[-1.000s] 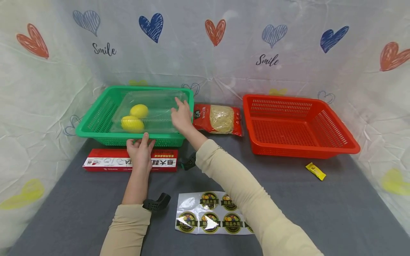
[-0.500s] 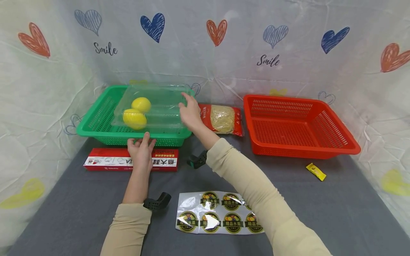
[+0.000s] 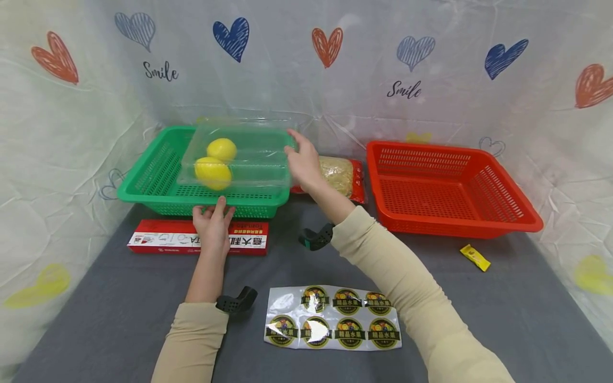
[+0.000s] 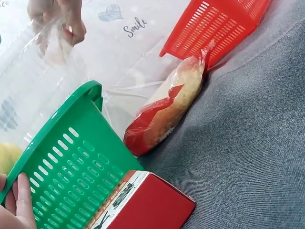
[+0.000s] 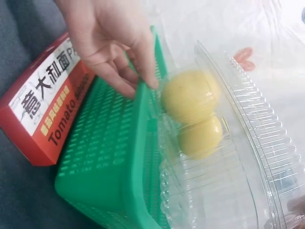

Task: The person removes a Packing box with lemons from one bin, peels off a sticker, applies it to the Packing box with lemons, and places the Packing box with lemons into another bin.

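Observation:
My right hand (image 3: pixel 304 162) grips the right end of a clear plastic box (image 3: pixel 261 154), which is tilted and raised over the green basket (image 3: pixel 254 209). Two yellow lemons (image 5: pixel 191 97) lie together at its left end and show through the plastic. My left hand (image 3: pixel 212 226) holds the basket's front rim, thumb on top and fingers below the edge; the left wrist view shows its fingers (image 4: pixel 25 200) against the wall. Just in front of the basket lies a red and white pasta box (image 3: pixel 160 238), partly covered by my left hand.
A red and clear bag of noodles (image 3: pixel 337 175) lies right of the green basket, partly behind my right forearm. Farther right stands a red basket (image 3: pixel 455 226), with a small yellow packet (image 3: pixel 475 257) before it. A sheet of round stickers (image 3: pixel 332 318) lies at the front.
My right hand has moved right and toward the camera, lifting the clear box with the lemons up out of the green basket. The left hand has stayed on the rim.

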A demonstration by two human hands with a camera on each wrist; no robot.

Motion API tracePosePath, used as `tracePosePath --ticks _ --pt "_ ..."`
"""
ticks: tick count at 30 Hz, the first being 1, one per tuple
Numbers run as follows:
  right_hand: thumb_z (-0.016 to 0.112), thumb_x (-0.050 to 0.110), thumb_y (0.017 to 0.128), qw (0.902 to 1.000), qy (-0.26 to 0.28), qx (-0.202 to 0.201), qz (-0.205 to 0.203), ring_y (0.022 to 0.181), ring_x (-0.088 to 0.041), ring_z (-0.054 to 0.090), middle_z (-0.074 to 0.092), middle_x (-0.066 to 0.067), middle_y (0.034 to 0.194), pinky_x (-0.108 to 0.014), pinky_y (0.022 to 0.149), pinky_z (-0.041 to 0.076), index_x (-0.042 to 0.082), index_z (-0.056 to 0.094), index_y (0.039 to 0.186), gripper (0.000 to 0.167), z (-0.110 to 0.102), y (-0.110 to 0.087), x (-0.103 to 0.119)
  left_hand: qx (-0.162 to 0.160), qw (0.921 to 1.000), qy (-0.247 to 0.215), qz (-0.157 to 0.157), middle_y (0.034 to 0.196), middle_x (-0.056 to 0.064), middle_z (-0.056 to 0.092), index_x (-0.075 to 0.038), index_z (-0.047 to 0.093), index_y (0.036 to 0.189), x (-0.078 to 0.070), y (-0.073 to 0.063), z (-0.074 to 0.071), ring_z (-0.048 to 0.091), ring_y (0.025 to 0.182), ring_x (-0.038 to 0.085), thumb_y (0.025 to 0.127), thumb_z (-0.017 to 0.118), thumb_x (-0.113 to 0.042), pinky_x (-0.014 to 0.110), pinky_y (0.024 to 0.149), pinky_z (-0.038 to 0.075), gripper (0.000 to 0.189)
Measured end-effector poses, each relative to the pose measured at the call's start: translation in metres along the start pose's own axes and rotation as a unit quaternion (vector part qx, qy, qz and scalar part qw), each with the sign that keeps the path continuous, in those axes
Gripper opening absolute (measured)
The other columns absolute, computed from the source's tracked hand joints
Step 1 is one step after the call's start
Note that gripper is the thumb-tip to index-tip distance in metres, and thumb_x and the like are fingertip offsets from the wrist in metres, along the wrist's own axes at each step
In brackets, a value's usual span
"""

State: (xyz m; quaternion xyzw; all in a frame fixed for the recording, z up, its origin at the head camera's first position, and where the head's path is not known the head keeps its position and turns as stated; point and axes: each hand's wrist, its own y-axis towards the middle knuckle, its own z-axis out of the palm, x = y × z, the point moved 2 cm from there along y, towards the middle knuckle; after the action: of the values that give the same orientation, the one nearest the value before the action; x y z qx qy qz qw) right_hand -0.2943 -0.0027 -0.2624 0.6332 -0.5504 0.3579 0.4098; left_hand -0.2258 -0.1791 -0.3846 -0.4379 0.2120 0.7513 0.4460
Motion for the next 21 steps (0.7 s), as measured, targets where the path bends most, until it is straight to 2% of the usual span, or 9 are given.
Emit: tracePosePath --ticks 2,4,6,11,14,15,17,19,21 --pt "0.046 0.012 0.095 1.0000 0.005 0.001 0.004 0.077 -0.013 0.052 0.036 -0.001 0.143 -0.026 0.073 0.042 0.019 0.041 0.138 0.044 -0.005 -0.002 0.000 0.000 1.0000 0.003 0.003 0.093 0.006 0.044 -0.012 0.038 0.104 0.000 0.000 0.000 0.055 0.089 0.017 0.089 0.057 -0.014 0.032 0.089 0.046 0.024" --pt "0.045 0.011 0.095 0.9999 0.015 0.002 0.004 0.053 -0.012 0.041 0.038 -0.001 0.141 -0.024 0.059 0.040 0.020 0.042 0.138 0.044 -0.009 -0.005 0.000 0.000 1.0000 0.002 0.004 0.091 0.006 0.043 -0.012 0.037 0.102 0.000 0.000 0.000 0.055 0.088 0.017 0.089 0.057 -0.013 0.032 0.089 0.046 0.024" --pt "0.045 0.012 0.096 0.9997 0.024 0.004 0.006 0.043 -0.011 0.031 0.039 -0.001 0.140 -0.023 0.050 0.035 0.020 0.041 0.138 0.044 -0.014 -0.009 0.000 0.000 1.0000 0.002 0.002 0.089 0.006 0.043 -0.012 0.037 0.101 0.000 0.000 0.000 0.055 0.088 0.017 0.089 0.057 -0.013 0.031 0.088 0.047 0.023" --pt "0.044 0.011 0.096 0.9992 0.039 0.009 0.009 0.042 -0.009 0.030 0.037 -0.003 0.141 -0.021 0.044 0.031 0.020 0.040 0.139 0.044 -0.026 -0.017 0.000 -0.001 1.0000 -0.002 0.001 0.091 0.006 0.044 -0.013 0.039 0.104 0.001 0.000 0.000 0.056 0.090 0.018 0.089 0.058 -0.012 0.028 0.085 0.048 0.024" --pt "0.044 0.009 0.096 0.9989 0.046 0.011 0.003 0.043 -0.008 0.033 0.042 -0.007 0.135 -0.021 0.042 0.031 0.018 0.040 0.139 0.045 -0.033 -0.022 -0.001 0.001 1.0000 0.000 0.005 0.090 0.006 0.045 -0.011 0.039 0.108 0.001 0.000 0.000 0.056 0.089 0.017 0.089 0.057 -0.012 0.027 0.084 0.049 0.026" --pt "0.043 0.008 0.095 0.9987 0.050 0.012 -0.001 0.042 -0.008 0.032 0.046 -0.008 0.128 -0.020 0.042 0.031 0.018 0.041 0.139 0.045 -0.035 -0.023 -0.002 0.002 1.0000 0.001 0.006 0.090 0.006 0.044 -0.011 0.039 0.109 0.001 0.000 0.000 0.056 0.089 0.017 0.089 0.057 -0.012 0.027 0.084 0.049 0.027" --pt "0.043 0.006 0.095 0.9977 0.066 0.016 -0.005 0.040 -0.007 0.030 0.055 -0.007 0.097 -0.020 0.040 0.029 0.016 0.041 0.138 0.045 -0.040 -0.026 -0.005 0.003 1.0000 0.006 0.008 0.090 0.006 0.044 -0.011 0.039 0.111 0.001 -0.001 0.000 0.056 0.089 0.017 0.089 0.057 -0.012 0.027 0.084 0.048 0.028" --pt "0.044 0.006 0.095 0.9972 0.073 0.016 -0.008 0.039 -0.007 0.028 0.048 -0.004 0.072 -0.020 0.039 0.028 0.015 0.042 0.138 0.044 -0.044 -0.028 -0.007 0.003 0.9999 0.007 0.008 0.090 0.006 0.044 -0.011 0.040 0.113 0.001 -0.001 -0.001 0.056 0.089 0.018 0.089 0.056 -0.012 0.027 0.084 0.048 0.029" --pt "0.044 0.006 0.095 0.9962 0.085 0.019 -0.006 0.038 -0.008 0.026 0.035 0.000 0.057 -0.020 0.038 0.027 0.015 0.042 0.138 0.044 -0.049 -0.031 -0.010 0.002 0.9999 0.008 0.007 0.090 0.006 0.045 -0.013 0.041 0.112 0.001 -0.001 -0.001 0.056 0.089 0.018 0.090 0.056 -0.013 0.027 0.084 0.048 0.027"
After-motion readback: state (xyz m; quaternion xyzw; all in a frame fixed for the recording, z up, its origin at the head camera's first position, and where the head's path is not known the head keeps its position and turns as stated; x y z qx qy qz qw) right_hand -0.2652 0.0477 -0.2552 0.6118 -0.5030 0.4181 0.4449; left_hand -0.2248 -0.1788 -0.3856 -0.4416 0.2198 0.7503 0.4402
